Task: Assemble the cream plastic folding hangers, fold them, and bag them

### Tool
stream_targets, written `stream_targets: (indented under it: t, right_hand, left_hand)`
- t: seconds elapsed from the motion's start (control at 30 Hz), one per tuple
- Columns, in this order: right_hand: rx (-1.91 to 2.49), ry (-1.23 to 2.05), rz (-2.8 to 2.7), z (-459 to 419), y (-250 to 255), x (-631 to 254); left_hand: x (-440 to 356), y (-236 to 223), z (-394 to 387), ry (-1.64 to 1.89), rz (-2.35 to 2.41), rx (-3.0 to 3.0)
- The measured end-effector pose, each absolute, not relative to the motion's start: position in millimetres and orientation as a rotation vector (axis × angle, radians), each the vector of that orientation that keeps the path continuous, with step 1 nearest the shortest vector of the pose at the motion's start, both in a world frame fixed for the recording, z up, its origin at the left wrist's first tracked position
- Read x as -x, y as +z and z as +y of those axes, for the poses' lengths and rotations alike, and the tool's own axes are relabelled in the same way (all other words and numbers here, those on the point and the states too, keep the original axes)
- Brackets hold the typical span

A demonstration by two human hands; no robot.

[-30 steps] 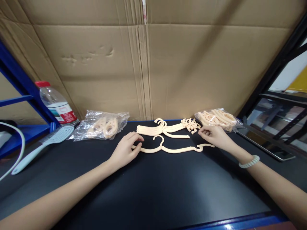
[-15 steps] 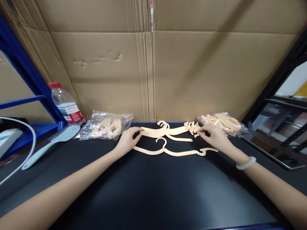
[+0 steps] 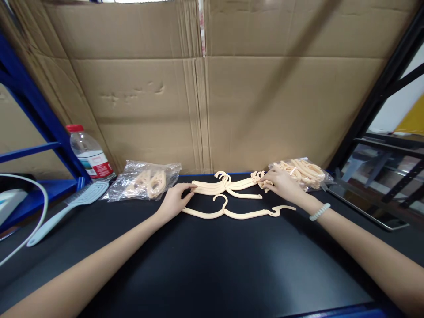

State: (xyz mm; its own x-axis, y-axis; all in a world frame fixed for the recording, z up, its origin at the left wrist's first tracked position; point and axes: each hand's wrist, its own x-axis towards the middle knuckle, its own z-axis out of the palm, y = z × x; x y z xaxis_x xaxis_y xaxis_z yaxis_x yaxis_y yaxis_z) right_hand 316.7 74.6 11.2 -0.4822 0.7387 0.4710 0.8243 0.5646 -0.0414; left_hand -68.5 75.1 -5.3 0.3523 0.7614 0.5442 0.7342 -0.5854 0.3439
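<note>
A stack of cream plastic hangers (image 3: pixel 228 184) lies at the back of the black table (image 3: pixel 212 265). My left hand (image 3: pixel 174 201) pinches the left end of that stack with thumb and fingers. My right hand (image 3: pixel 281 184) is closed on the stack's right end, where small hooks bunch together. A single cream hanger (image 3: pixel 236 213) lies flat in front of the stack, between my hands and touched by neither. My right wrist wears a pale coiled band (image 3: pixel 319 211).
A clear bag of cream parts (image 3: pixel 145 180) lies left of the stack, another bag of hangers (image 3: pixel 303 172) to the right. A water bottle (image 3: pixel 88 154), a pale blue hairbrush (image 3: pixel 66 206) and a white cable (image 3: pixel 29 221) sit at the left. Cardboard (image 3: pixel 205 97) walls the back.
Both hands left the single front hanger and moved back to the ends of the hanger stack. The view tilted slightly upward.
</note>
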Motion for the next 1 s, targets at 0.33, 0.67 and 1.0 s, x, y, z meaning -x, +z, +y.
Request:
stream_targets:
  t: [0.33, 0.67, 1.0]
  right_hand:
    - [1.226, -0.3, -2.286, 81, -2, -312]
    - [1.213, -0.142, -1.924, 80, 11, -315]
    - [1.255, 0.311, -1.494, 63, 33, -310]
  left_hand:
    - [68, -8, 77, 1.095, 1.37, -2.499]
    - [67, -4, 77, 1.018, 1.338, -2.459]
    - [62, 0, 72, 1.043, 1.405, -2.37]
